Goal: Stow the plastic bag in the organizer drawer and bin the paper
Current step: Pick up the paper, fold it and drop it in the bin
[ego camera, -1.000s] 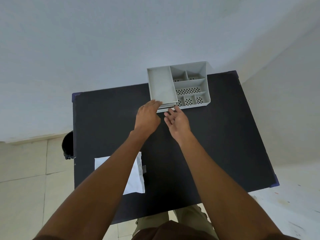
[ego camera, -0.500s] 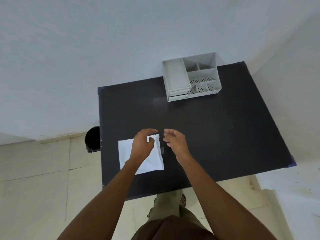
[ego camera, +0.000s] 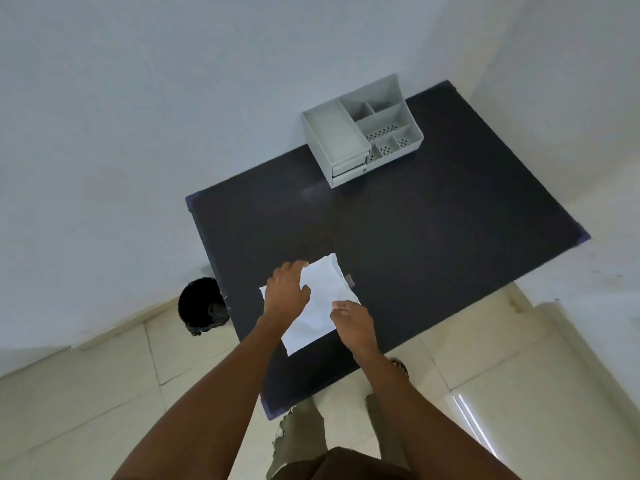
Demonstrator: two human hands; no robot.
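Note:
A white sheet of paper point(ego camera: 320, 299) lies creased near the front left of the black table point(ego camera: 433, 244). My left hand point(ego camera: 285, 292) rests on its left part, fingers curled over its far edge. My right hand point(ego camera: 353, 323) touches the sheet's near right edge with its fingertips. The grey organizer point(ego camera: 360, 136) stands at the table's far edge with its drawers point(ego camera: 348, 168) pushed in. The plastic bag is not visible.
A black bin point(ego camera: 201, 304) stands on the tiled floor against the wall, just left of the table. A small grey patch point(ego camera: 349, 280) shows on the table by the paper's right edge. My legs and a sandalled foot are under the table's near edge.
Both hands left the organizer drawer and came back to the paper at the near left. The drawer now sits pushed in. The left hand slid onto the sheet and the right one reached its edge.

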